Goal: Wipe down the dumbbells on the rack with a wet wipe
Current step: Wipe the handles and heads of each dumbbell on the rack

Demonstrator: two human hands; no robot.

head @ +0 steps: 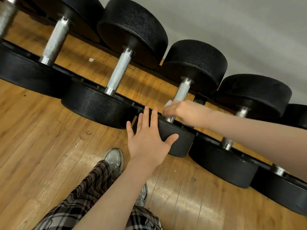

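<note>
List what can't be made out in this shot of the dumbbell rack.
- Wet wipe: head view, only a blurred white corner shows above the right hand; the hand hides the rest.
- Handle under that hand: its lower part is covered.
- Leftmost dumbbell: cut off by the left edge and blurred.
- Near head of the gripped dumbbell: partly covered by the left hand.

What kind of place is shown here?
Most likely a gym's weights area. A row of black dumbbells with metal handles sits on a low rack, above a wooden floor.
</note>
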